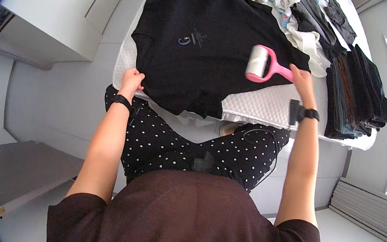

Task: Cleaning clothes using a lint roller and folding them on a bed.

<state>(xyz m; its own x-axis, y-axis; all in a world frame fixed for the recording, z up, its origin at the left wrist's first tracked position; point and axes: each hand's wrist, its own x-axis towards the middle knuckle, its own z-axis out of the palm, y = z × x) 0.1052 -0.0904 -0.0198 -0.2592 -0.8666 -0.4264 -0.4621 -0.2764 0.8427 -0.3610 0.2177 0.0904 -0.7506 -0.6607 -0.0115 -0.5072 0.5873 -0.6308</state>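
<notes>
A black T-shirt (203, 61) with a small printed mark lies spread on a white quilted mattress (256, 106). At the shirt's lower left edge, my left hand (133, 80) pinches the cloth between curled fingers. My right hand (301, 81) is closed round the pink handle of a lint roller (257, 63). The roller's white cylinder is over the right part of the shirt; whether it touches the cloth cannot be told. Both wrists wear black straps, and a dark device sits by the right one.
Folded dark trousers (361, 94) are stacked at the mattress's right edge. Behind them lie a dark crumpled garment (313, 20) and white clothes (304, 43). A white cabinet (55, 11) stands left, a grey board (24, 170) at lower left. A black cable (276, 153) hangs near my right leg.
</notes>
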